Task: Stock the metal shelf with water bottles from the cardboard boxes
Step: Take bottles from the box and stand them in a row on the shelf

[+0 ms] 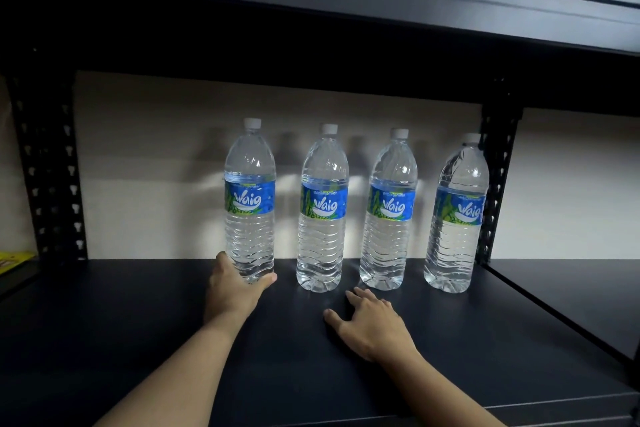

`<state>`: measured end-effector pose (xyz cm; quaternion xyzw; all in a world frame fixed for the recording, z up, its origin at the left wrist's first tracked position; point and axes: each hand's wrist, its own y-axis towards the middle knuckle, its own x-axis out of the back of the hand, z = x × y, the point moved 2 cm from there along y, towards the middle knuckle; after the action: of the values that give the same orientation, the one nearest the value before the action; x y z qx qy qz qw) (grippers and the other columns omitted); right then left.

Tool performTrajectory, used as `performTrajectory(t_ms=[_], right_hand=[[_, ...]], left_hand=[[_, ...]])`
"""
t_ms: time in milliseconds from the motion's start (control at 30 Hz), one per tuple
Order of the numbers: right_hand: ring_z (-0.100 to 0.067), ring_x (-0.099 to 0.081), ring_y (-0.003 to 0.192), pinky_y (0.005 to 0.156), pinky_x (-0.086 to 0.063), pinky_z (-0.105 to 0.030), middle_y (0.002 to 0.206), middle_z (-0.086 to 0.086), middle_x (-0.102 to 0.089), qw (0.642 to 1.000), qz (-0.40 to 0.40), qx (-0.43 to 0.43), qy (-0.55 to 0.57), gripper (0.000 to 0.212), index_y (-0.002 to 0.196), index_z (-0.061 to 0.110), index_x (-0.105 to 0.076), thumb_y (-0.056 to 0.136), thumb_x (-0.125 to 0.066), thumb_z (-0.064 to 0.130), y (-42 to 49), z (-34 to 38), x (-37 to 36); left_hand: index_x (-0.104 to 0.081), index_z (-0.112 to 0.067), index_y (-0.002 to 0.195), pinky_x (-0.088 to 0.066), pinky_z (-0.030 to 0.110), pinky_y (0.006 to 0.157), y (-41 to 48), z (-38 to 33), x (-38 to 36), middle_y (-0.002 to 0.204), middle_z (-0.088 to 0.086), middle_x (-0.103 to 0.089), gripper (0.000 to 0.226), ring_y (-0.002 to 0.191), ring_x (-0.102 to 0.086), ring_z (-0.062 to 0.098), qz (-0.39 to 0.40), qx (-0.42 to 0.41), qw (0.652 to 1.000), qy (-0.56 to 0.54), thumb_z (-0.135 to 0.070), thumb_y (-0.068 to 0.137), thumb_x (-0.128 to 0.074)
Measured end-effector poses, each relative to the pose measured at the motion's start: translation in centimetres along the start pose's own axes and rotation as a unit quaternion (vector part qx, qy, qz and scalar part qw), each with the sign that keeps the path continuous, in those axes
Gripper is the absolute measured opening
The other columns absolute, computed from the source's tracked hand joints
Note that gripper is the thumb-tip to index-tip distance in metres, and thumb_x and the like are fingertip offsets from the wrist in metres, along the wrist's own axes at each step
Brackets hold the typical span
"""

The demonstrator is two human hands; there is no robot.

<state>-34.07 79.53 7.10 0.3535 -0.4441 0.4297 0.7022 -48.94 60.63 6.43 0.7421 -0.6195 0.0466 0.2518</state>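
The leftmost bottle [250, 201] stands upright near the back edge of the shelf [131, 329], about mid-width, first in a row of four. It is full, so I judge it heavy. Its thin ribbed walls would give under a squeeze, and its smooth skin may slip. The ribbed lower body or the part just under the label looks the surest hold. The left hand [235, 288] is curled round its base, thumb across the front. Three more bottles [389, 215] run toward the back right corner, each apart from the next, the last just beside the upright post [498, 184]. The right hand [372, 326] lies spread on the shelf before them, holding nothing.
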Motion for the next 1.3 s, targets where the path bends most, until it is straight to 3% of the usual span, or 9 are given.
performTrajectory(t_ms=[133,300,700,1100,1200,1300], right_hand=[[-0.016,-0.018,0.15,0.12,-0.015,-0.034,0.162,0.008,-0.022,1.0,0.002,-0.007,0.009,0.075,0.152,0.022,-0.034,0.091,-0.044,0.064,0.2,0.0,0.2],[-0.018,-0.02,0.149,0.118,-0.019,-0.034,0.161,0.01,-0.023,1.0,0.001,-0.018,0.021,0.075,0.151,0.024,-0.036,0.089,-0.046,0.065,0.4,-0.2,0.0],[-0.018,-0.021,0.149,0.118,-0.019,-0.034,0.162,0.008,-0.023,1.0,0.003,-0.014,0.01,0.074,0.151,0.023,-0.036,0.09,-0.044,0.064,0.4,-0.1,0.0],[-0.021,-0.024,0.147,0.118,-0.021,-0.035,0.161,0.006,-0.025,1.0,0.0,-0.015,0.005,0.075,0.15,0.022,-0.038,0.089,-0.045,0.065,0.6,-0.2,-0.2],[-0.023,-0.028,0.146,0.116,-0.025,-0.036,0.159,0.006,-0.029,1.0,-0.011,-0.014,0.001,0.075,0.148,0.021,-0.042,0.088,-0.046,0.066,0.7,-0.2,-0.3],[-0.028,-0.045,0.133,0.107,-0.037,-0.037,0.146,0.002,-0.048,0.999,-0.031,-0.018,-0.003,0.066,0.132,0.022,-0.057,0.085,-0.047,0.067,0.6,-0.3,-0.4]], left_hand=[[-0.051,-0.017,0.113,-0.048,0.029,0.082,0.3,0.3,0.4,0.11,0.001,-0.065,0.073,0.105,-0.061,0.024,0.027,0.005,0.999,-0.02,-0.036,0.055,-0.092],[-0.056,-0.019,0.116,-0.044,0.024,0.081,0.2,0.5,0.9,0.106,-0.003,-0.067,0.07,0.089,-0.056,0.014,0.04,0.008,0.999,-0.029,-0.027,0.056,-0.092],[-0.055,-0.018,0.112,-0.051,0.03,0.087,0.3,0.6,0.6,0.109,0.002,-0.066,0.071,0.105,-0.062,0.023,0.027,0.008,0.999,-0.026,-0.031,0.053,-0.093],[-0.055,-0.016,0.111,-0.044,0.025,0.078,-0.2,0.0,1.2,0.103,-0.002,-0.065,0.072,0.087,-0.056,0.016,0.044,0.025,0.998,-0.027,-0.019,0.051,-0.095],[-0.054,-0.013,0.117,-0.046,0.028,0.084,-0.1,0.4,1.4,0.114,0.002,-0.065,0.076,0.096,-0.06,0.02,0.054,0.052,0.997,-0.027,-0.012,0.051,-0.094],[-0.039,-0.011,0.142,-0.042,0.035,0.105,-0.5,1.0,2.3,0.142,0.005,-0.051,0.099,0.127,-0.052,0.025,0.071,0.094,0.992,-0.051,-0.009,0.058,-0.091]])
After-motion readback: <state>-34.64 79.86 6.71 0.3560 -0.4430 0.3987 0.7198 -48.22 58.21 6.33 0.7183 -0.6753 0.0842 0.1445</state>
